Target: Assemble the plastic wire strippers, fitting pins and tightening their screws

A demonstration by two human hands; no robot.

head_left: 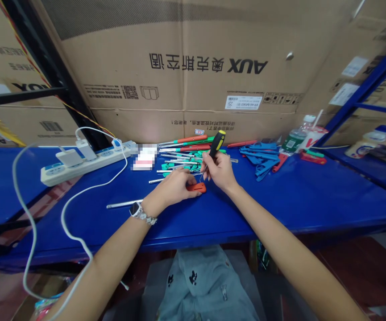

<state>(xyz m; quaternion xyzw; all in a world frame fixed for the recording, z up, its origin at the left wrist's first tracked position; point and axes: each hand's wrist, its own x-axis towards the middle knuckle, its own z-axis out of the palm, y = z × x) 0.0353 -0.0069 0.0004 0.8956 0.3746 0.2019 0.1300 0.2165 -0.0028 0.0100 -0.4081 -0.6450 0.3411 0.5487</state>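
My left hand point(177, 187) is closed around an orange plastic handle point(197, 187) with a slot in it, pressed low over the blue table point(193, 223). A silver metal rod point(124, 203) sticks out on the other side of this hand; the hand hides whether it joins the handle. My right hand point(220, 169) grips a screwdriver point(217, 145) with a black and yellow handle, its shaft pointing down beside the orange handle's end. Beyond both hands lies a pile of green-handled and red-handled tools point(182, 160) with silver rods.
At the left sits a white power strip point(89, 162) with plugged-in chargers and a loose white cable. Blue plastic handles point(261, 156) are heaped to the right, near a bottle point(293, 140) and a cup point(315, 136). A large cardboard box point(186, 89) stands behind.
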